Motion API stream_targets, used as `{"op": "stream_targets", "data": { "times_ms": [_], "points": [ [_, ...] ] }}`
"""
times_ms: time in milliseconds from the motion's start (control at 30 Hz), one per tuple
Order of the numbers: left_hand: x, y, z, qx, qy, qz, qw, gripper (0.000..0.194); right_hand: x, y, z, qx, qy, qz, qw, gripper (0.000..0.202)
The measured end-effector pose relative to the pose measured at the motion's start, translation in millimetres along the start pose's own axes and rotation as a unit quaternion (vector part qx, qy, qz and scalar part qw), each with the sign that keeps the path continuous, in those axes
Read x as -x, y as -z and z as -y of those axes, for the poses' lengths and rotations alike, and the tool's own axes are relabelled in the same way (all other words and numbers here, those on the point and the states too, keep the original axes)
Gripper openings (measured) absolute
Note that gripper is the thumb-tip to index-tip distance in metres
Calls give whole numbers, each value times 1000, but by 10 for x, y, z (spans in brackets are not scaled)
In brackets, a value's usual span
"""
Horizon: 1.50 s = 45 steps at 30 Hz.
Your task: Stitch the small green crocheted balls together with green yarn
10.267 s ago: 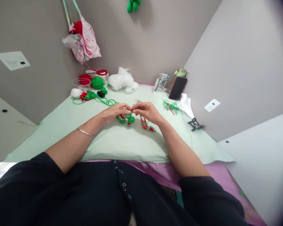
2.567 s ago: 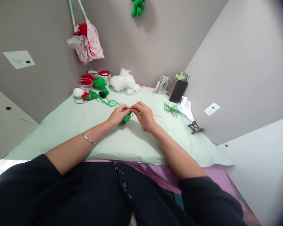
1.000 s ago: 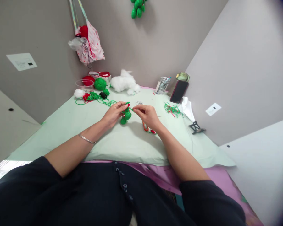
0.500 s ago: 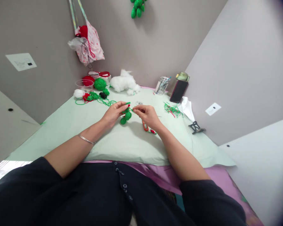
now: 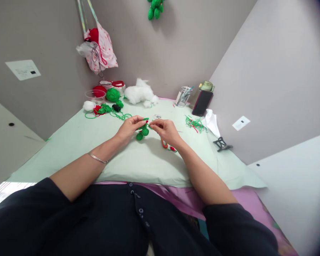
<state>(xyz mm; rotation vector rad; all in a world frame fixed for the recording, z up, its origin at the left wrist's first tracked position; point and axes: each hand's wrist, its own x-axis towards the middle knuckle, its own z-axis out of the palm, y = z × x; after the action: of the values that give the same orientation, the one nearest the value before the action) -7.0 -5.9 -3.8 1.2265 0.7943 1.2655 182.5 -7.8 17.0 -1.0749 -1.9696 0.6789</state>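
Observation:
My left hand (image 5: pixel 128 129) is closed on a green crocheted piece (image 5: pixel 145 132), thumb and fingers pinching its top near a small red spot. Round green balls of the piece hang below the fingers, over the table. Close against its right side is my right hand (image 5: pixel 165 132), thumb and forefinger pressed together. What sits in that pinch is too small to make out; a bit of green yarn shows by the fingertips. Under the right wrist lie an orange scissor handle (image 5: pixel 164 143) and a small red and white crocheted bit (image 5: pixel 172 148).
Behind the hands are a green yarn ball (image 5: pixel 113 95), white stuffing (image 5: pixel 140 93) and a black thread spool (image 5: pixel 116 107). To the right are yarn scraps (image 5: pixel 195 124), a phone (image 5: pixel 202 103), a cup of pens (image 5: pixel 183 97) and a black hair clip (image 5: pixel 222 144).
The green piece has turned slightly in my left hand, and its red spot sits a little lower and further right. My right fingertips have shifted very slightly left.

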Motion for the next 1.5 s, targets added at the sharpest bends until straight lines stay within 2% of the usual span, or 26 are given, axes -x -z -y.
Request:
{"op": "stream_targets", "data": {
  "times_ms": [133,333,567,867,1167,1233,1367,1500],
  "points": [
    [9,-6,-12,22,25,-5,999,34,1,-23,22,-25,-4,-13,1000,21],
    [10,-11,-14,38,21,-29,999,32,-8,-26,37,-39,-18,-5,999,20],
    [18,-19,-45,51,12,-18,998,33,-11,-24,21,-40,-18,-11,999,20],
    [7,-12,15,26,-3,-1,1000,30,2,-94,35,-52,-24,-33,998,17],
    [17,-30,-22,46,-3,-35,998,29,-27,-50,3,-125,-52,31,990,10],
    [16,-32,-17,38,-12,-27,999,28,-21,-55,-4,-152,-60,42,986,10],
    [33,-48,-2,14,-3,13,1000,30,-17,-97,-25,-209,-67,26,975,15],
    [62,-57,-31,31,34,0,999,31,-20,-100,-3,-235,-60,41,969,21]
  ]
}}
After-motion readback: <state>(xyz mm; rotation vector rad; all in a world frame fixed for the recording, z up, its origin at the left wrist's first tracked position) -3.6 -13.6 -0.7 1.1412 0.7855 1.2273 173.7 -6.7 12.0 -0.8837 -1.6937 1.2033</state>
